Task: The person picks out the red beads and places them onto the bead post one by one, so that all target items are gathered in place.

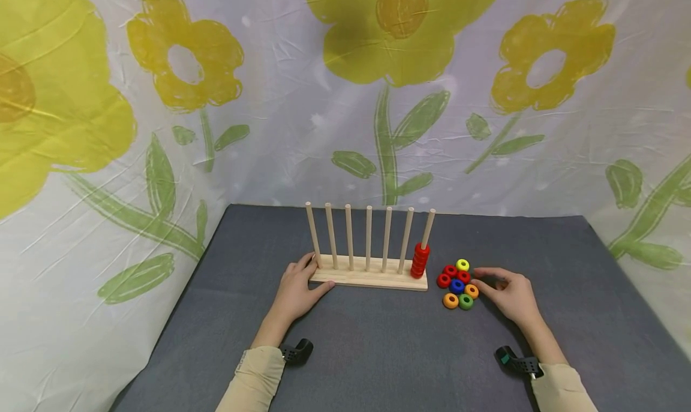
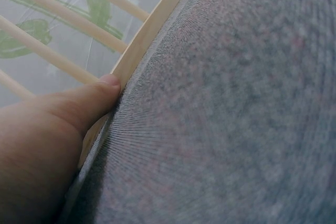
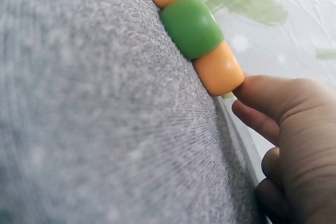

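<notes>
A wooden peg stand [image 1: 372, 277] with several upright pegs stands on the table; its rightmost peg carries a stack of red rings [image 1: 420, 261]. My left hand [image 1: 296, 287] grips the stand's left end, with the thumb [image 2: 89, 100] along the front edge in the left wrist view. Right of the stand lies a cluster of loose rings: red, yellow [image 1: 462, 265], blue [image 1: 456, 286], orange [image 1: 450, 301] and green [image 1: 466, 301]. At the cluster's right side is my right hand [image 1: 513, 295], thumb and forefinger apart beside a red ring [image 1: 463, 277] and an orange ring [image 3: 220, 69]. Whether the fingertips touch them is unclear.
A dark grey cloth [image 1: 378, 346] covers the table. Behind and beside it hangs a pale backdrop [image 1: 281, 148] printed with yellow flowers. Black devices are strapped to both wrists, near the sleeve cuffs.
</notes>
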`<state>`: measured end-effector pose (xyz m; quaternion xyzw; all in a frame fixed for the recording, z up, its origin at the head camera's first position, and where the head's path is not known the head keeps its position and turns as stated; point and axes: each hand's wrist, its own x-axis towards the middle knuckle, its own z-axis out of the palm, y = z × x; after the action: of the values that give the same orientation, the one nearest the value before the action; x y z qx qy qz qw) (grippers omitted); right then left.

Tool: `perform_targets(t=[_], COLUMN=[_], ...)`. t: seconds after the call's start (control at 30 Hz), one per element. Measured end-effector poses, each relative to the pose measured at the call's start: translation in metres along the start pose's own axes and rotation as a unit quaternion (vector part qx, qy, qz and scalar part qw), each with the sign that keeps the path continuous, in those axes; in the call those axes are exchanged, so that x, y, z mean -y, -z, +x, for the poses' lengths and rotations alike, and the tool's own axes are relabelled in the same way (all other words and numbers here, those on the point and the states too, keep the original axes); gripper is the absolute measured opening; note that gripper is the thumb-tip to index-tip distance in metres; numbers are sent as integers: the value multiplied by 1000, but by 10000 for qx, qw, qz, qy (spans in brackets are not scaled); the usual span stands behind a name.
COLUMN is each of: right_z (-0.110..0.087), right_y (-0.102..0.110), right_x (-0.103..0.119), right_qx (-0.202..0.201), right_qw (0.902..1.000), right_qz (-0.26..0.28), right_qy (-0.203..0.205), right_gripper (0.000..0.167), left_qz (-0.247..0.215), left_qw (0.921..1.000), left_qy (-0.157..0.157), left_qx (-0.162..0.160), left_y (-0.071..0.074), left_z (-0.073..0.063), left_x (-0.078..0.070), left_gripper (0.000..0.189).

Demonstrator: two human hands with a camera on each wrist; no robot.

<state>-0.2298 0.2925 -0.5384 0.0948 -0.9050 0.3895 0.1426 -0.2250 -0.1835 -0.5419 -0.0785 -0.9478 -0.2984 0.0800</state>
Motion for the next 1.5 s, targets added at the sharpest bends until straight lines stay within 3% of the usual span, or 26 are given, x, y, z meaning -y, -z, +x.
perform_targets(t=[0.67,1.5], right_z=[0,2], right_y=[-5,-13], right_x=[6,8], right_qx=[260,219], right_qw=[9989,9992], right_qz=[-194,-243], right_qy=[343,246], right_gripper=[29,32], left_qz=[-15,86], left_qw=[10000,10000], left_qy=[-26,28], left_qx=[-2,21], left_y=[-1,-1], left_z=[0,1], left_x=[0,1], left_gripper=[72,72])
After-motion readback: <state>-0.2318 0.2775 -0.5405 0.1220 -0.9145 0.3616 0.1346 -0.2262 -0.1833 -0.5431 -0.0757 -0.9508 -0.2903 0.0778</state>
